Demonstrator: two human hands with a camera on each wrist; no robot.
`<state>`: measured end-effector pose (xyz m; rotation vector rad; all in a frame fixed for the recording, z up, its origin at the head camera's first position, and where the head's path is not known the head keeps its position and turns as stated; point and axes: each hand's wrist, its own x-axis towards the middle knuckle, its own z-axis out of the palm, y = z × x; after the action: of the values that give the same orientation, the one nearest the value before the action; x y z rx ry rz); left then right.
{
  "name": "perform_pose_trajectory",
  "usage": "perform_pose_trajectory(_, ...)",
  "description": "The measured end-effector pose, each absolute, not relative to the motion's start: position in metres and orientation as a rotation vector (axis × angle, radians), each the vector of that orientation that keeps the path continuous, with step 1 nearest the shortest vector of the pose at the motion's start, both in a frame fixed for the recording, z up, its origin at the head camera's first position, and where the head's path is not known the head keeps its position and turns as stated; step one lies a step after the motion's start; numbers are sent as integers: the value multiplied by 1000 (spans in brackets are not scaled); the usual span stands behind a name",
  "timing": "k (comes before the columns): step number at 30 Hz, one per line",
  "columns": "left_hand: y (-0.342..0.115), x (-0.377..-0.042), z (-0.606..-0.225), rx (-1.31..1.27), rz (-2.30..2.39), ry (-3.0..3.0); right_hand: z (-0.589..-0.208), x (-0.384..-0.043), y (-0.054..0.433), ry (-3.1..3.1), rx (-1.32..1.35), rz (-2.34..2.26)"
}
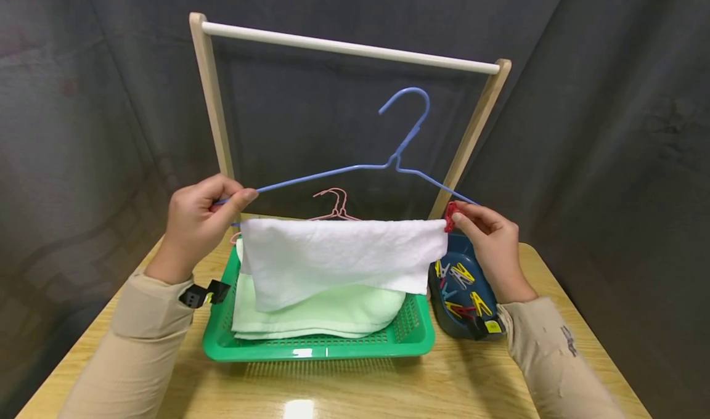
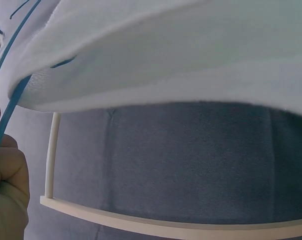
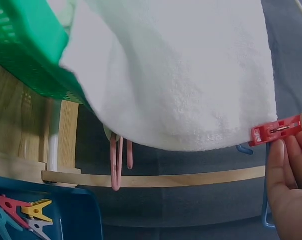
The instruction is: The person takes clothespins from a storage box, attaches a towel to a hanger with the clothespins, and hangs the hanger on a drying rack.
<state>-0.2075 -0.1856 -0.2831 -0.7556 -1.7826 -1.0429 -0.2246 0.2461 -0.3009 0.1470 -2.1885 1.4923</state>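
A white towel (image 1: pixel 344 246) hangs folded over the bottom bar of a blue hanger (image 1: pixel 318 175), held up over the basket. My left hand (image 1: pixel 199 225) grips the hanger's left end between thumb and fingers. At the towel's upper right corner, my right hand (image 1: pixel 490 240) pinches a red clothespin (image 3: pixel 276 130). In the right wrist view the clothespin's jaws lie over the towel's edge; whether they bite the bar under the cloth I cannot tell. The hanger's hook points up, tilted to the right, apart from the rack's bar.
Beneath the towel stands a green basket (image 1: pixel 327 350) with pale green towels (image 1: pixel 355 311). Pink hangers (image 1: pixel 339 206) show behind it. To the right, a dark blue tub (image 3: pixel 81 212) holds several colored clothespins (image 1: pixel 461 275). A wooden rack with a white bar (image 1: pixel 355 49) rises behind.
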Motion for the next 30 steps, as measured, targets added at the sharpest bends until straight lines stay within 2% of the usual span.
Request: perform_pose_trajectory(30,-187,-208,-290,-647,-1102,-1934,-321,-229,263,-2215,155,1422)
